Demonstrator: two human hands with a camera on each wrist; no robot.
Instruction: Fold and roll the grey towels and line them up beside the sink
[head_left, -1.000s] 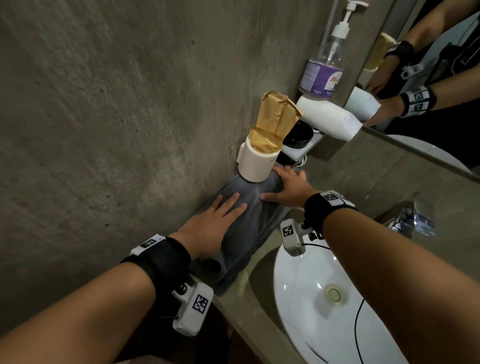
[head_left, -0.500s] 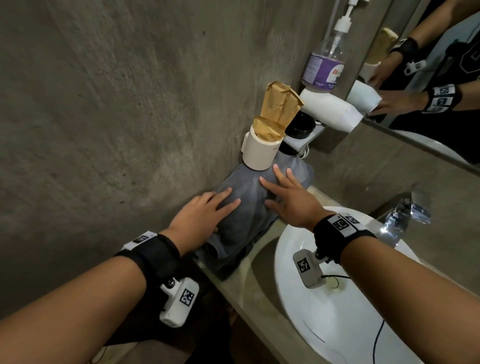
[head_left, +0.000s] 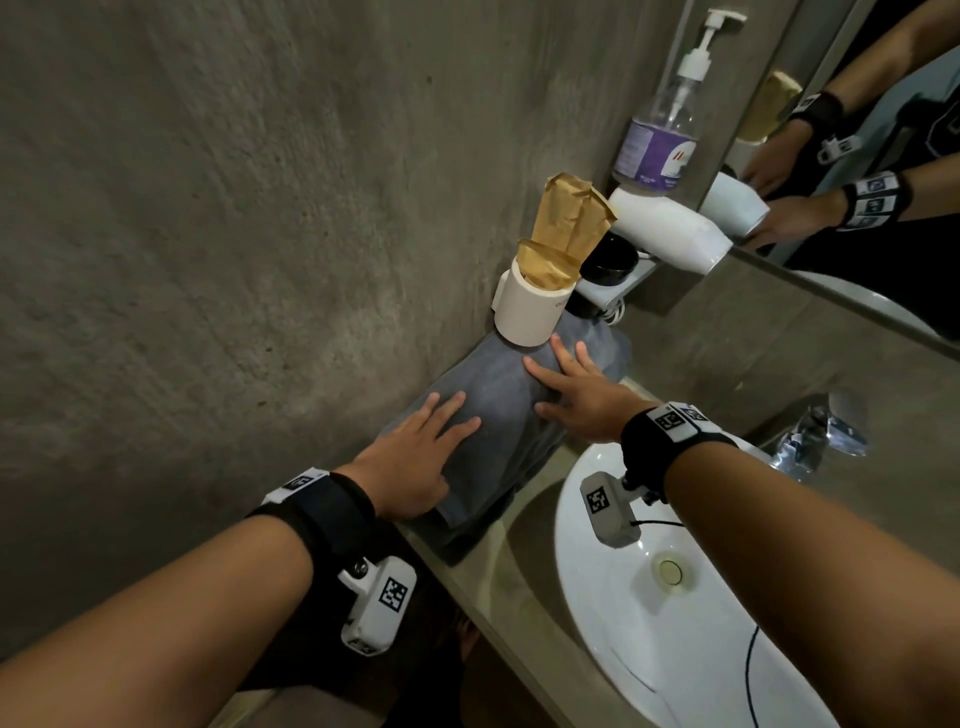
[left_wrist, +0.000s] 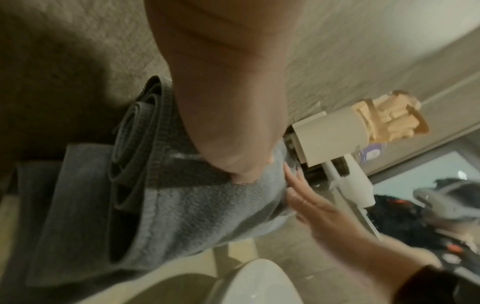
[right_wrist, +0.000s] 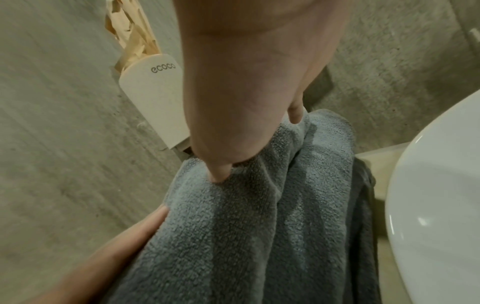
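Here both palms lie flat on the grey towels (head_left: 498, 410), which sit on the narrow strip of counter (head_left: 524, 561) between the concrete wall (head_left: 234, 234) and the white sink (head_left: 675, 623). The left hand (head_left: 410, 462) rests on the near end with fingers straight and spread, gripping nothing; the right hand (head_left: 576, 389) presses the far end the same way, fingers extended, its tips close under the cream wall holder (head_left: 530, 306) stuffed with brown paper (head_left: 566, 223). Neither hand is clenched around the cloth.

The left wrist view shows why the palms bear down: a rolled towel's end (left_wrist: 137, 144) spirals in loose layers, lying on another folded layer, and flat pressure likely keeps the roll from springing open while it is nudged tight against the wall. The right wrist view shows the thumb sunk a little into the pile, with a crease running lengthwise beside it.

The bundle looks wedged into the corner because the space leaves little room: the basin rim is just beside its right edge. A white hair dryer (head_left: 670, 228) and a soap pump bottle (head_left: 660, 140) hang above the far end, so I'd judge the towels can't slide much further back
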